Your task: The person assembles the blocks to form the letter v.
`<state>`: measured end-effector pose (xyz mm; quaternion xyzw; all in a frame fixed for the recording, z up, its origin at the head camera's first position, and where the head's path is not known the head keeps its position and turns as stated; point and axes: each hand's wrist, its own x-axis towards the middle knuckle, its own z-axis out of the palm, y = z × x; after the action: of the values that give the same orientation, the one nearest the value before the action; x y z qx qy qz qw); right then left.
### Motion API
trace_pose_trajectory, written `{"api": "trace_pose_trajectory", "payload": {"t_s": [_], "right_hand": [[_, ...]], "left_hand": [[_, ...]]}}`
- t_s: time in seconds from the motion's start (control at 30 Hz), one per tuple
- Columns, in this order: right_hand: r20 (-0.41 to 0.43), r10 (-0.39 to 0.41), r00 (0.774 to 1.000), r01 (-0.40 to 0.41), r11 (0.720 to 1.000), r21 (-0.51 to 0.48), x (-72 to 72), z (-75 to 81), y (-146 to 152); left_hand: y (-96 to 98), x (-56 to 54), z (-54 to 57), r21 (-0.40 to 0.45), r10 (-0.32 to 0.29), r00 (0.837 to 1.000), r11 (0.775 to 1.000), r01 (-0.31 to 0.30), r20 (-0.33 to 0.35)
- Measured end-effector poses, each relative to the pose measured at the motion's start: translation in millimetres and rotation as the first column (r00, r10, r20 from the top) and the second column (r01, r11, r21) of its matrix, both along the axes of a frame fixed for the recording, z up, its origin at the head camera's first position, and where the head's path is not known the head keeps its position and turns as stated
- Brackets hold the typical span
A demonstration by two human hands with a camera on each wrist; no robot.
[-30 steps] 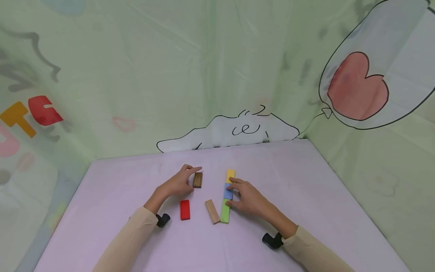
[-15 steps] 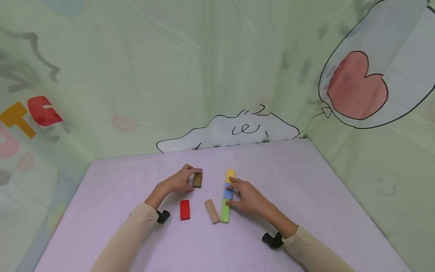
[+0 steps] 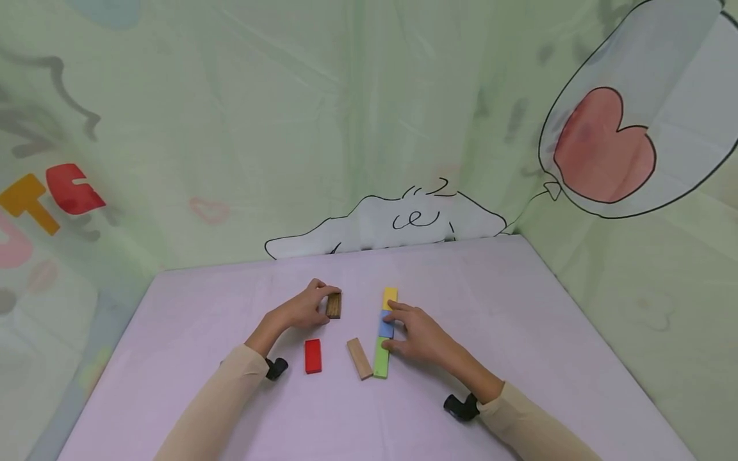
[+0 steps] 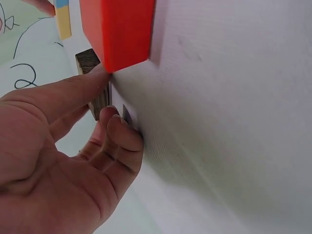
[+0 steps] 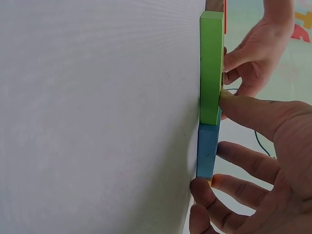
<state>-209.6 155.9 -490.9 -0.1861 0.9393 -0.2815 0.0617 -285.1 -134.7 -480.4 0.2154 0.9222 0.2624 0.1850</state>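
My left hand (image 3: pixel 302 308) pinches a dark brown wooden block (image 3: pixel 334 306) lying on the table, thumb at its near end and index finger at its far end. In the left wrist view the thumb covers part of this block (image 4: pixel 87 59). To the right, a yellow block (image 3: pixel 390 296), a blue block (image 3: pixel 387 329) and a green block (image 3: pixel 380 362) lie end to end in a row. Over that row is my right hand (image 3: pixel 425 334), its fingers spread and relaxed. Its thumb touches the green block, and other fingertips rest on the blue block and by the yellow one.
A red block (image 3: pixel 313 356) lies nearer than the left hand. A light wooden block (image 3: pixel 360 358) sits at a slant, its near end by the green block. Behind the lilac table (image 3: pixel 490 282) hangs a printed green curtain (image 3: pixel 277 128).
My left index finger has come down onto the far end of the dark brown block. The right hand and the coloured row have stayed in place.
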Motion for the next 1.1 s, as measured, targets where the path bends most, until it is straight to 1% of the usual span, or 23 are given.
{"api": "trace_pose_trajectory", "payload": {"t_s": [0.13, 0.3, 0.47, 0.63, 0.77, 0.9, 1.0, 1.1], "right_hand": [[0.005, -0.002, 1.000, 0.002, 1.000, -0.003, 0.3, -0.4, -1.3], [-0.002, -0.001, 1.000, 0.001, 1.000, -0.003, 0.2, -0.1, -2.2], [-0.005, -0.002, 1.000, 0.002, 1.000, -0.001, 0.8, -0.1, -2.0], [-0.004, -0.005, 1.000, 0.005, 1.000, 0.001, 1.1, 0.2, -1.9], [-0.004, -0.008, 1.000, 0.008, 1.000, 0.005, 1.3, 0.2, -1.6], [-0.011, -0.008, 1.000, 0.008, 1.000, 0.007, 1.3, -0.5, -1.1], [-0.012, -0.007, 1.000, 0.007, 1.000, 0.005, 1.4, -0.5, -0.9], [-0.014, -0.006, 1.000, 0.006, 1.000, 0.004, 1.6, -0.5, -0.4]], "left_hand": [[-1.8, 2.8, 1.4, 0.009, 0.006, 1.000, 1.000, -0.005, -0.014], [-3.0, 5.5, 2.0, 0.010, 0.024, 0.998, 1.000, -0.023, -0.056], [-4.6, 7.3, 1.6, -0.008, 0.073, 0.993, 0.997, -0.074, -0.091], [-6.8, 8.3, 2.0, -0.007, 0.135, 0.987, 0.991, -0.136, -0.083], [-9.2, 7.8, 0.7, 0.002, 0.153, 0.984, 0.988, -0.153, -0.087], [-12.9, 6.1, -2.4, 0.054, 0.156, 0.983, 0.987, -0.151, -0.093], [-16.3, 5.1, -3.0, 0.114, 0.165, 0.984, 0.981, -0.156, -0.069], [-19.6, 4.9, -1.6, 0.149, 0.174, 0.984, 0.975, -0.167, -0.040]]}}
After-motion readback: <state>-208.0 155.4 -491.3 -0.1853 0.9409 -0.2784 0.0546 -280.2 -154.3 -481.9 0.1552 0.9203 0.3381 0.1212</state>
